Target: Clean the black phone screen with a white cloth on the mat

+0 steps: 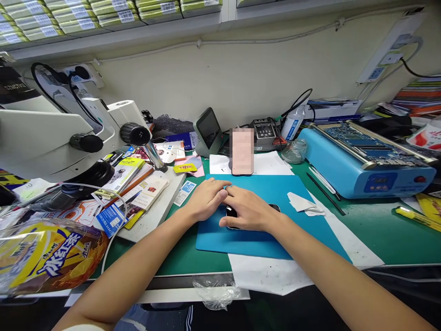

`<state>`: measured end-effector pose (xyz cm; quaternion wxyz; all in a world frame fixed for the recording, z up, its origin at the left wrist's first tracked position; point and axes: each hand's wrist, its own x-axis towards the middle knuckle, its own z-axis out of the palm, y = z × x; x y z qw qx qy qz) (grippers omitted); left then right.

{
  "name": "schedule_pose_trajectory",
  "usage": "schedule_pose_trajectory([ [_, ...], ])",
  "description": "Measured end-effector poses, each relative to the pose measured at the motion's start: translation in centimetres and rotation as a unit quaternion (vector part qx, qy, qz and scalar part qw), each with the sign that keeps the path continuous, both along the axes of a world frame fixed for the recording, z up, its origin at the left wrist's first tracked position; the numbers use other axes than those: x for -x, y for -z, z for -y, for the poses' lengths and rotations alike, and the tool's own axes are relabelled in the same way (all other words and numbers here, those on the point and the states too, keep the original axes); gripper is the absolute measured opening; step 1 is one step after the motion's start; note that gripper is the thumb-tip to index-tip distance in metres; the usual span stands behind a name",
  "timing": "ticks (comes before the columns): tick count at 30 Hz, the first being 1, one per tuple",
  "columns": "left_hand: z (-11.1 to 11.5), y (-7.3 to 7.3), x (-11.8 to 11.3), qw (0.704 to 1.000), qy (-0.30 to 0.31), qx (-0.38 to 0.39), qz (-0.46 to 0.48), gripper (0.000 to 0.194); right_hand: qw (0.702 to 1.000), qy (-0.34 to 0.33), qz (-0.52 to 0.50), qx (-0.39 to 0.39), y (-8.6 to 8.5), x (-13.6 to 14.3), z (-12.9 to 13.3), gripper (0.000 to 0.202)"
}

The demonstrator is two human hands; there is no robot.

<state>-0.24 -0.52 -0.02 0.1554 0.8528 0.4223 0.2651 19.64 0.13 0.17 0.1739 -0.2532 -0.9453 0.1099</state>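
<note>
Probably stiff and slippery, the mid-frame smartphone point(233, 212) suits edge-holding; left hand point(208, 200) and right hand point(248, 208) show unclenched fingers, grip unclear.

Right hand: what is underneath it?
A phone-like device lies under the right hand, on the blue mat. Parts of both ends show; the hand covers its middle, so that cannot be seen.

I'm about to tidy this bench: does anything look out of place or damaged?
Yes. Crumpled plastic hangs at the front of the bench, like stray litter, and a crumpled tissue lies on the blue mat. The wall has a dark, rough patch, perhaps peeling paint. The phone under the right hand is mostly hidden.
</note>
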Motion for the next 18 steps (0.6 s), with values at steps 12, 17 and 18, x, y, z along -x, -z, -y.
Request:
schedule_pose_trajectory([
  [12, -0.08, 0.16, 0.1, 1.0, 0.001, 0.003, 0.001, 0.092, 1.0, 0.0, -0.003, 0.001, 0.01, 0.21, 0.0, 0.074],
  [17, 0.0, 0.01, 0.08, 1.0, 0.0, 0.004, 0.002, 0.094, 1.0, -0.001, -0.004, 0.005, 0.11, 0.21, -0.05, 0.076],
  [18, 0.01, -0.02, 0.07, 1.0, 0.0, 0.004, 0.001, 0.094, 1.0, 0.0, -0.004, 0.005, 0.1, 0.21, -0.06, 0.076],
])
